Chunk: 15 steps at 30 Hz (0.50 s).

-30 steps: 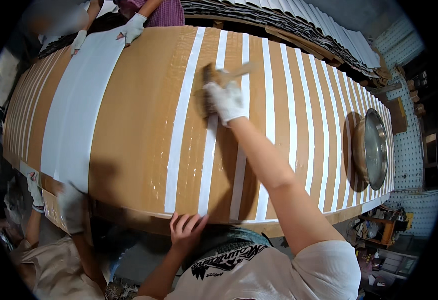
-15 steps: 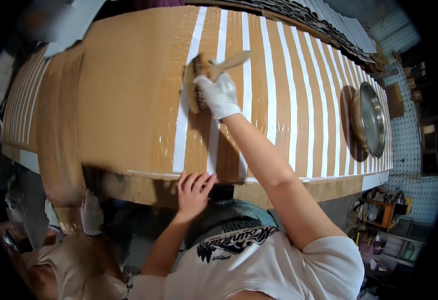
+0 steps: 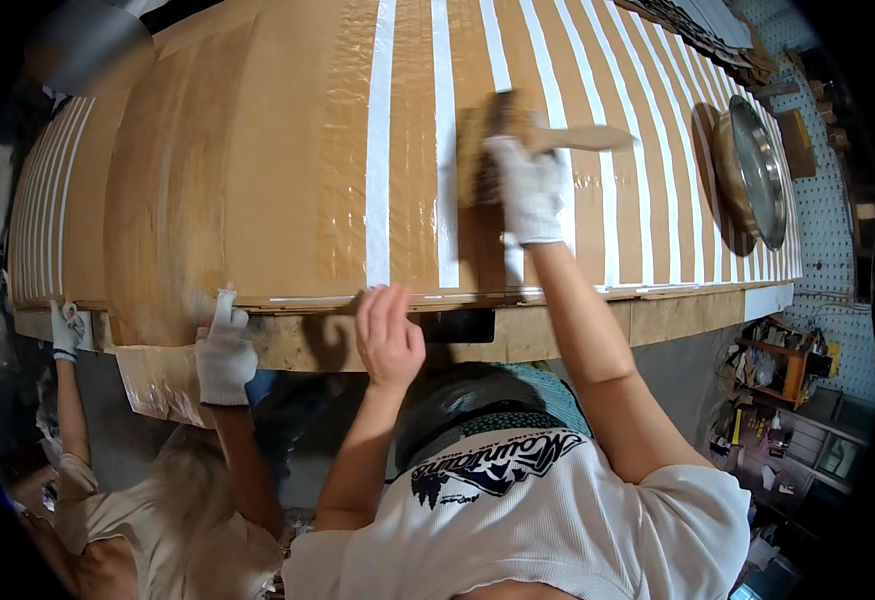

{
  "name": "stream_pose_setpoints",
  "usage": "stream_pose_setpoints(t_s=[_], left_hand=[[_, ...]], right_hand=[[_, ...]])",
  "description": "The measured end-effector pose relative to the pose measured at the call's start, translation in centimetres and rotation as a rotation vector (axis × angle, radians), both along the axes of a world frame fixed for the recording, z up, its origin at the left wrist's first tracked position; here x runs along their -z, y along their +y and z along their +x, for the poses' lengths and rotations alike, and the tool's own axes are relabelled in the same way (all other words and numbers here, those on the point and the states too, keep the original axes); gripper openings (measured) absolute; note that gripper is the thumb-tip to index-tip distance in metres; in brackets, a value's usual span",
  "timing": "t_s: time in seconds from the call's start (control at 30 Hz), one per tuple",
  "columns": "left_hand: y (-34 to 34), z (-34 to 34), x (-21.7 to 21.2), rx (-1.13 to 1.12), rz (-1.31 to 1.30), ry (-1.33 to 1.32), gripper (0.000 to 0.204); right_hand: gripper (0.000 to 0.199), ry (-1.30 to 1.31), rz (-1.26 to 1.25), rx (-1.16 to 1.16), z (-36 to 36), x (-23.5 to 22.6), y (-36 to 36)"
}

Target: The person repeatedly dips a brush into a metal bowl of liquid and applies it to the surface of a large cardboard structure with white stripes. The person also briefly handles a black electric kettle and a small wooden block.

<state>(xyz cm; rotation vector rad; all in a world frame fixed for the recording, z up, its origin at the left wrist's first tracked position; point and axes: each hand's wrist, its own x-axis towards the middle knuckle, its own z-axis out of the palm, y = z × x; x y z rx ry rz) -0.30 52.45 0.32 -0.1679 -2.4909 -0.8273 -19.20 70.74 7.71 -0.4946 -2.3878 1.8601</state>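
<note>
A large brown sheet (image 3: 258,180) with white stripes lies on a wooden table and looks wet and glossy in the middle. My right hand (image 3: 525,188), in a white glove, grips a wide wooden-handled brush (image 3: 518,135) pressed on the sheet between two white stripes. My left hand (image 3: 388,335) is bare, with its fingers resting on the near edge of the table, holding nothing.
A co-worker crouches at the lower left, with one white-gloved hand (image 3: 224,350) on the sheet's hanging edge and the other gloved hand (image 3: 66,328) at the far left. A round metal bowl (image 3: 753,170) sits on the table at right. Shelves with clutter stand at the lower right.
My right hand has drawn the brush toward the near edge along the stripes. My left hand rose onto the table edge. The co-worker's gloved hand now holds the sheet's near edge.
</note>
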Motion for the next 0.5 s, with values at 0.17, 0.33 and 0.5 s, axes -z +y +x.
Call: stream_pose_setpoints(t_s=[0.17,0.33,0.5], left_hand=[[-1.8,-0.1,1.2,-0.007,-0.131,-0.098,0.047],[-2.3,0.6,1.8,0.028,-0.135,-0.114,0.055],[-1.2,1.0,0.8,0.011,-0.072,-0.083,0.056]], right_hand=[[0.054,0.207,0.339,-0.203,2.7,1.9,-6.7],[0.049,-0.059,0.405,-0.085,4.0,3.4,3.3],[0.055,0.260,0.288,0.137,6.0,3.0,8.6]])
